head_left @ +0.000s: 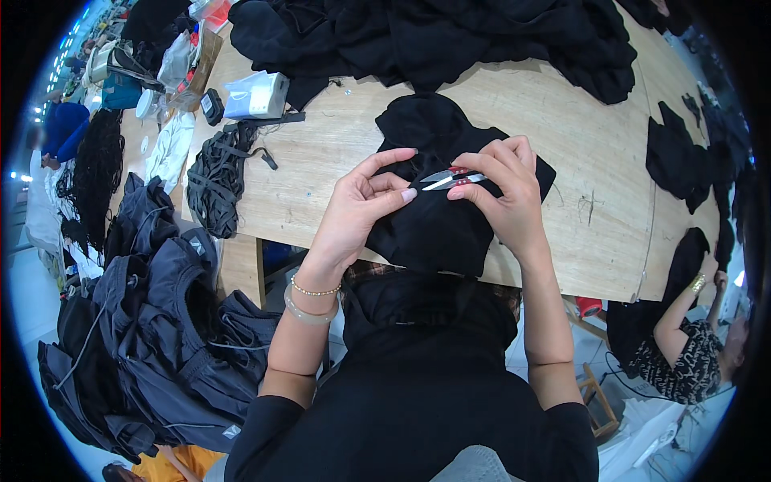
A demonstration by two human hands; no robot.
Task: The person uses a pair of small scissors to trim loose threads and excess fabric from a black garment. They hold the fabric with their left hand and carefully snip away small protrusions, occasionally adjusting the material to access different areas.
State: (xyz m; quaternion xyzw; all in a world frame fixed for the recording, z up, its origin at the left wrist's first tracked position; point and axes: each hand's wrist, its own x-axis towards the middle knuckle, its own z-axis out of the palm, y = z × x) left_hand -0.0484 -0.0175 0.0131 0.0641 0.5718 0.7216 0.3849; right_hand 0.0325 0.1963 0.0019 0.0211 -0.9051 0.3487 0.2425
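Note:
A black garment [438,225] lies on the wooden table [337,153] right in front of me, hanging a little over the near edge. My left hand [361,205] rests on the cloth and pinches it between thumb and forefinger. My right hand [502,193] holds small thread snips [451,178] with a red handle, the blades pointing left toward my left fingertips just above the fabric.
A big heap of black garments [434,36] covers the far side of the table. Black straps [215,181], a white packet [255,95] and a small black device [212,106] lie at the left. Dark grey garments [161,337] are piled at my left. Another person [691,345] works at lower right.

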